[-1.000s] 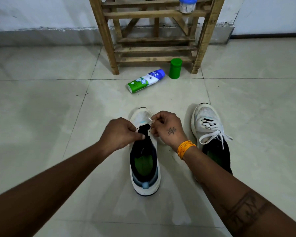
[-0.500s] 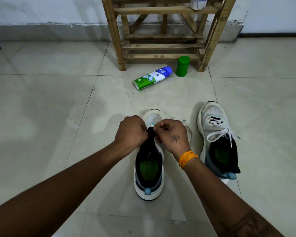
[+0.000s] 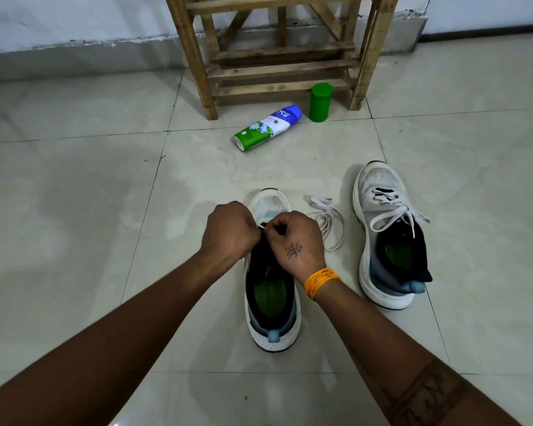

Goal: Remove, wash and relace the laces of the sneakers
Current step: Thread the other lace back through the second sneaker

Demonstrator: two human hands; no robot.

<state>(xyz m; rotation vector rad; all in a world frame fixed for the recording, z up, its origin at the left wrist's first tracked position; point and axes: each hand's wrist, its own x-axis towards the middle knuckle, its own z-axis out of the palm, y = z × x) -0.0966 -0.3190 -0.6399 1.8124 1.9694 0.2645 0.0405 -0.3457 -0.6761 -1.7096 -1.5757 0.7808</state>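
A white sneaker (image 3: pixel 271 315) with a green insole and no lace through its eyelets stands on the floor in front of me, toe pointing away. Over its front eyelets my left hand (image 3: pixel 228 230) and my right hand (image 3: pixel 296 238) meet with curled fingers. Between them they pinch the white tip of a loose lace (image 3: pixel 326 222), whose length lies coiled on the tiles just right of the shoe. The second sneaker (image 3: pixel 388 241) stands further right, laced and tied in a bow.
A wooden rack (image 3: pixel 277 53) stands against the wall ahead. A green and blue bottle (image 3: pixel 268 127) lies on its side before it, next to an upright green container (image 3: pixel 320 101). Pale glossy floor tiles (image 3: pixel 74 210) surround the shoes.
Both hands have stayed together at the shoe's front eyelets. The view has tilted down, so the coiled lace beside the shoe now shows more fully.
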